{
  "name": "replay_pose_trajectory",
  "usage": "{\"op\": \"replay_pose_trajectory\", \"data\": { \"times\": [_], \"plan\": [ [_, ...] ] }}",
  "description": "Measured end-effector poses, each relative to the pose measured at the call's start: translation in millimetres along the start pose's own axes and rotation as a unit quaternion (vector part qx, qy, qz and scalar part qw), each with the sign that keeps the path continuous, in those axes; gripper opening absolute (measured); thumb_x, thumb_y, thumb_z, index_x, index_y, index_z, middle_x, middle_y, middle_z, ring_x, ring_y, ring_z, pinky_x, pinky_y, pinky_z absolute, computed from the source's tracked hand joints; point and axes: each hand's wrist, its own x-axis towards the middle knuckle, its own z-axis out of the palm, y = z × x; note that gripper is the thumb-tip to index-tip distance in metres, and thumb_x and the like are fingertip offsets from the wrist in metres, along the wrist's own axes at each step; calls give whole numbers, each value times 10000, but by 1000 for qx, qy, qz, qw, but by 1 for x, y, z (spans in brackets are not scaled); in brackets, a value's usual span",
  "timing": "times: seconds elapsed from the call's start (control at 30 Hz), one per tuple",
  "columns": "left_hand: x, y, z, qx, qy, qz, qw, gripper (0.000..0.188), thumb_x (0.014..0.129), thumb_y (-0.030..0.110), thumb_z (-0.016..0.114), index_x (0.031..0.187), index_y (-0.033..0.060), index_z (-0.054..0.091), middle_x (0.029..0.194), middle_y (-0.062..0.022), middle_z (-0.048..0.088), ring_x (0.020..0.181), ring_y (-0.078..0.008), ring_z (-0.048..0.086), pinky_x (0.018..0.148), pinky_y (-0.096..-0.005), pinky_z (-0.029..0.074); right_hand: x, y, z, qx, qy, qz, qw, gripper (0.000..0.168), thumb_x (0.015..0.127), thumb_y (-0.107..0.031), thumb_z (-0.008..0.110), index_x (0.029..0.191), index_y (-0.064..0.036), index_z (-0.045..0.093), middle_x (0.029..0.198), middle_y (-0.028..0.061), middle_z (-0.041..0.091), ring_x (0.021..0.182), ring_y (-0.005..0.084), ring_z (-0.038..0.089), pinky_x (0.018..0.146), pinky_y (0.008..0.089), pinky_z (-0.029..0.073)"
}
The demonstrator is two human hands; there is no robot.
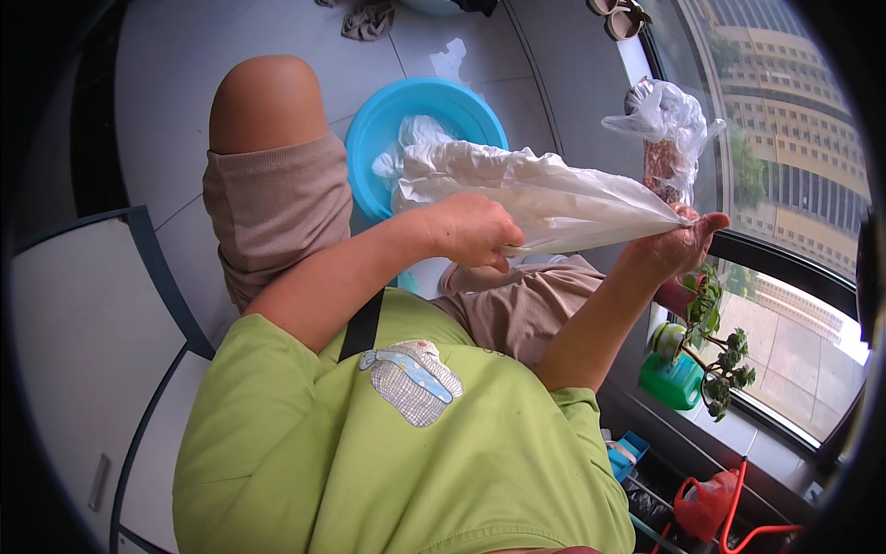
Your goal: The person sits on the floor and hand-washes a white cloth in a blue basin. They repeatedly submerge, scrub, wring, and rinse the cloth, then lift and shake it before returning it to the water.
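Note:
A wet-looking white cloth (554, 197) is stretched between my two hands above a blue plastic basin (360, 149). My left hand (474, 232) is closed around its near edge. At the right, my right hand (675, 242) grips a gathered corner, with the thumb pointing outward. Folds of the cloth hang over the basin's right side, and more white fabric (419, 135) lies inside the basin. The cloth hides much of the basin's near part.
On the window ledge are a clear plastic bag (668, 114), a potted plant (727, 367) and a green plastic jug (671, 381). A red plastic bag (706, 502) sits lower right. White cabinet doors (76, 332) stand at left. A brown cloth (369, 21) lies on the tiled floor.

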Motion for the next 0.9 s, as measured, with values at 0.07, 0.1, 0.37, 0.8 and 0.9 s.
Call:
{"op": "replay_pose_trajectory", "data": {
  "times": [0.07, 0.1, 0.37, 0.8, 0.9],
  "plan": [
    [-1, 0, 10, 34, -6, 21, 999, 173, 768, 240, 681, 849, 87, 673, 999, -86, 628, 850, -288, 623, 689, -376, 501, 1, -1, -2, 11, -15, 15, 1000, 400, 860, -455, 619, 675, -125, 490, 534, 5, 467, 450, 109, 468, 436, 234, 416],
    [1, -5, 19, 44, 37, 71, 996, 178, 770, 233, 677, 848, 74, 672, 1012, -97, 624, 867, -296, 621, 710, -380, 500, 1, -2, -3, 16, -21, 23, 999, 404, 856, -463, 620, 679, -126, 487, 537, 5, 467, 453, 109, 468, 438, 237, 418],
    [9, -10, 47, -3, 92, 141, 986, 252, 852, 252, 618, 967, 30, 648, 1000, -143, 622, 876, -334, 607, 774, -412, 480, 0, -5, 3, 17, 14, 64, 998, 438, 853, -513, 597, 699, -126, 461, 554, -4, 445, 469, 106, 458, 454, 238, 423],
    [14, -3, 39, -71, 168, -104, 978, 150, 763, 203, 631, 824, 68, 649, 951, -97, 616, 809, -250, 619, 681, -384, 478, -7, -7, 2, 19, -41, 59, 997, 443, 849, -512, 599, 710, -112, 471, 562, -1, 431, 491, 100, 444, 481, 215, 415],
    [7, -16, 30, 12, 326, 18, 945, 88, 718, 112, 620, 679, 53, 568, 849, -59, 575, 827, -215, 584, 662, -367, 455, 5, -1, -8, 12, 8, 40, 999, 413, 858, -489, 602, 743, -108, 489, 574, -7, 412, 502, 95, 435, 487, 206, 403]
  ]
}}
